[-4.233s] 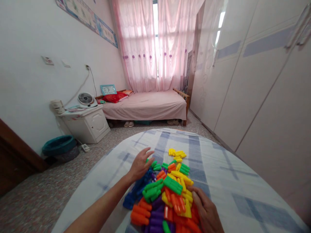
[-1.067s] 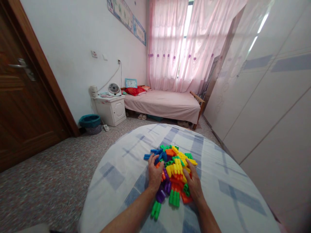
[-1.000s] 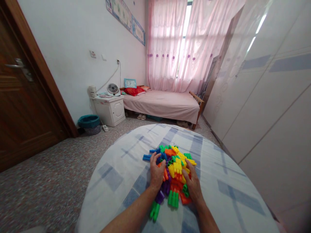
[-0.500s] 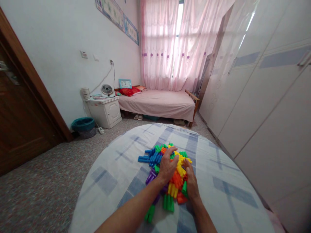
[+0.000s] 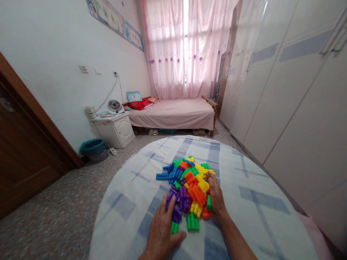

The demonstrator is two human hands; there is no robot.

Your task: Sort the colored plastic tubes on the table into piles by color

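A pile of colourful plastic toy building pieces [image 5: 196,195], shaped like joined rods, lies on the cloth. My left hand [image 5: 162,227] is spread at the near left side of the pile, its fingertips at the purple pieces [image 5: 184,198] and its thumb near a green piece [image 5: 175,227]. Along the right side rests my right hand [image 5: 217,195], fingers stretched out beside the yellow pieces [image 5: 203,186] and a green piece [image 5: 209,203]. Neither hand has a piece lifted. Blue pieces [image 5: 173,175] sit at the far left of the pile, orange ones [image 5: 197,195] in the middle.
The round table [image 5: 119,231] wears a white and blue checked cloth. Beyond stand a bed [image 5: 173,112], a white cabinet [image 5: 123,130] with a small fan [image 5: 114,105], and a bin [image 5: 93,148]. A wardrobe [image 5: 284,90] lines the right side.
My left hand has moved from the top of the pile toward me and left, uncovering the middle pieces. My right hand stays along the right side. The camera view has turned slightly.
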